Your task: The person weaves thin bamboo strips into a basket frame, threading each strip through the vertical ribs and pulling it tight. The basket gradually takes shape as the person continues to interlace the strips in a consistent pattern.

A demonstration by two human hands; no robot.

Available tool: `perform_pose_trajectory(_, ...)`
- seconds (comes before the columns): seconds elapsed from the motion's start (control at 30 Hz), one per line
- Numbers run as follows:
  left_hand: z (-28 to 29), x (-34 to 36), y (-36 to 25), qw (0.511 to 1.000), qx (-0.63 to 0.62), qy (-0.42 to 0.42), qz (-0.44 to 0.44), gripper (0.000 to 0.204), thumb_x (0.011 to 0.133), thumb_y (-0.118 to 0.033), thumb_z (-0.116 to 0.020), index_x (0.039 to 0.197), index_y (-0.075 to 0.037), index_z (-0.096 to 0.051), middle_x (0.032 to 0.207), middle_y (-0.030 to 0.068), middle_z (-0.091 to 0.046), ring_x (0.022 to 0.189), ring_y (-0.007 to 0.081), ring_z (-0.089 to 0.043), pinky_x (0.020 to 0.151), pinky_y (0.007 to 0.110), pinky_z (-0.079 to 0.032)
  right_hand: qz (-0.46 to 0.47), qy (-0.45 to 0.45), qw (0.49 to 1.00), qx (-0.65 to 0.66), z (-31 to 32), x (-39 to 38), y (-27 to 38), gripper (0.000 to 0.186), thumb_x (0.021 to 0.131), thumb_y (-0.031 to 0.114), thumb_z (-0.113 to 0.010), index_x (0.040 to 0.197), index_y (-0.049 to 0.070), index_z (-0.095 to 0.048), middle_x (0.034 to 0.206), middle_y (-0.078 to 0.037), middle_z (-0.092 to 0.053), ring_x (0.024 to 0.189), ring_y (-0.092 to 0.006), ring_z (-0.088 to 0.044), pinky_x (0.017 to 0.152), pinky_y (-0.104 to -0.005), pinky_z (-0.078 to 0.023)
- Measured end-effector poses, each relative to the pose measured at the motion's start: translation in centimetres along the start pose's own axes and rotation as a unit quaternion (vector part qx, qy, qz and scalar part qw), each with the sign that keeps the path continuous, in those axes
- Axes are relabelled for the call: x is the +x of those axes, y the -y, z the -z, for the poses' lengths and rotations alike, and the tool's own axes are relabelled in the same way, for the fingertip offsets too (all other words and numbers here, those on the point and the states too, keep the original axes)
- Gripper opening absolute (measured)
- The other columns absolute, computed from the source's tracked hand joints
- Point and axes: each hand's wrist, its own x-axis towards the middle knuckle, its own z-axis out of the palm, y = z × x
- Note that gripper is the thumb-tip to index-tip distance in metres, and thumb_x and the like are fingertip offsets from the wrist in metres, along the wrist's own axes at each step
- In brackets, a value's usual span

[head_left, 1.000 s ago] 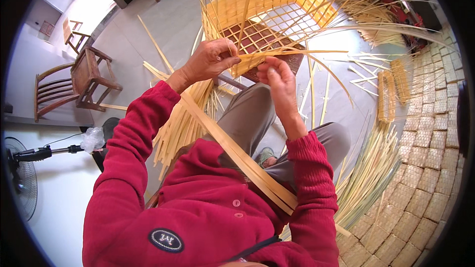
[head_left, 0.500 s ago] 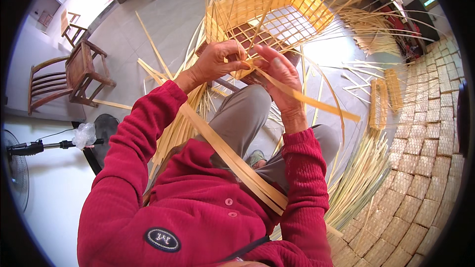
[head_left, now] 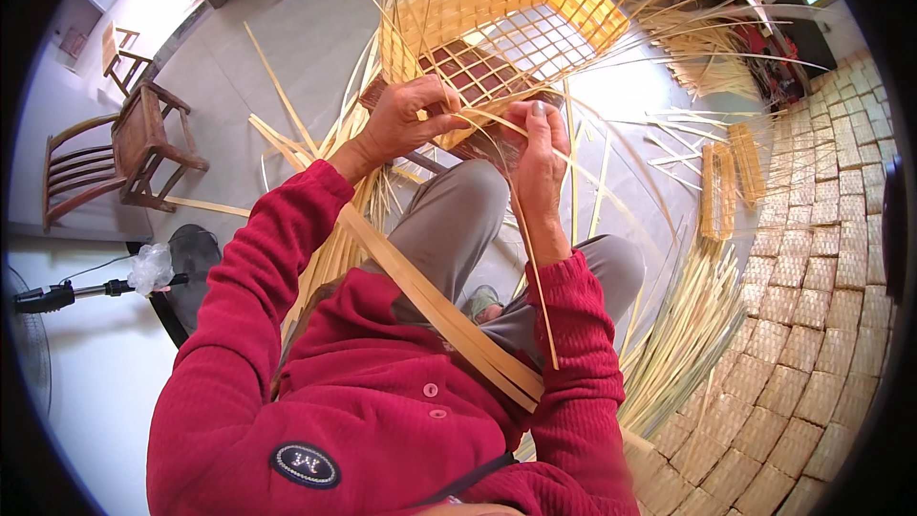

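Note:
A partly woven yellow bamboo basket (head_left: 468, 2) with an open-lattice base rests in front of me on a dark reddish stool (head_left: 457, 59), its long upright strips fanning outward. At its near edge, my left hand (head_left: 411, 124) is closed, thumb and fingers pinching a bamboo strip (head_left: 489, 118). My right hand (head_left: 540, 153) pinches the same strip a little to the right, thumb against fingers. A thin splint (head_left: 537, 287) hangs down past my right wrist. Several wide flat strips (head_left: 444, 320) lie across my lap.
Loose strips (head_left: 330, 239) lie by my left leg and a bundle of splints (head_left: 688, 344) at my right. Stacked woven blocks (head_left: 821, 325) line the right side, with small woven frames (head_left: 718, 191) beside them. Left are a wooden chair (head_left: 134, 148) and a fan (head_left: 57, 298).
My right hand has turned and drawn in; the wide strip end that stuck out to the right no longer shows there. A thin splint now hangs by that wrist. The view has shifted slightly.

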Motion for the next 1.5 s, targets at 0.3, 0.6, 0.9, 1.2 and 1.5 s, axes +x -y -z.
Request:
perform_pose_trajectory(0.3, -0.4, -0.2, 0.6, 0.999, -0.03, -0.012, 0.003, 0.018, 0.085, -0.013, -0.084, 0.093, -0.005, -0.07, 0.083, 0.0014, -0.065, 0.067, 0.0088, -0.059, 0.058, 0.025, -0.047, 0.213, 0.007, 0.909, -0.359, 2.1, 4.1, 1.2, 0.036, 0.086, 0.019, -0.064, 0.121, 0.011, -0.068, 0.107, -0.016, -0.059, 0.105, -0.0318, -0.054, 0.098, -0.0456, -0.042)
perform_pose_trajectory(0.6, -0.6, -0.3, 0.5, 1.0, 0.0, -0.022, -0.01, 0.019, 0.087, -0.017, -0.082, 0.094, -0.003, -0.07, 0.083, 0.0035, -0.064, 0.068, 0.0098, -0.062, 0.062, 0.026, -0.05, 0.202, 0.077, 0.958, -0.189, 1.6, 4.9, 0.9, 0.043, 0.076, 0.002, -0.057, 0.118, 0.005, -0.067, 0.122, -0.017, -0.052, 0.121, -0.0323, -0.05, 0.106, -0.0408, -0.041)
perform_pose_trajectory(0.9, -0.5, -0.5, 0.7, 0.999, 0.004, -0.032, -0.034, 0.019, 0.095, -0.018, -0.076, 0.096, 0.0, -0.069, 0.084, 0.0044, -0.065, 0.071, 0.013, -0.065, 0.063, 0.028, -0.051, 0.14, 0.049, 0.981, -0.123, 2.1, 5.9, -0.8, 0.012, 0.099, 0.01, -0.056, 0.109, 0.005, -0.059, 0.116, -0.007, -0.058, 0.116, -0.0206, -0.058, 0.111, -0.0356, -0.043)
perform_pose_trajectory(1.2, 0.0, 0.3, 0.0, 0.996, -0.048, 0.011, 0.07, 0.013, 0.093, -0.014, -0.076, 0.096, -0.003, -0.069, 0.076, -0.0002, -0.065, 0.065, 0.0064, -0.061, 0.058, 0.026, -0.049, 0.057, 0.039, 0.995, 0.076, 2.5, 5.2, -0.3, 0.022, 0.102, 0.018, -0.053, 0.111, -0.001, -0.058, 0.125, -0.013, -0.06, 0.121, -0.0218, -0.057, 0.111, -0.0351, -0.043)
perform_pose_trajectory(1.5, 4.6, 2.9, 0.6, 0.982, 0.005, 0.153, 0.11, 0.02, 0.087, -0.014, -0.082, 0.084, -0.002, -0.066, 0.073, -0.0034, -0.056, 0.068, 0.0032, -0.052, 0.06, 0.023, -0.044, 0.172, 0.123, 0.974, -0.084, 2.6, 4.2, 1.5, 0.039, 0.093, 0.04, -0.075, 0.112, 0.008, -0.065, 0.124, -0.009, -0.059, 0.12, -0.0203, -0.055, 0.108, -0.0352, -0.039)
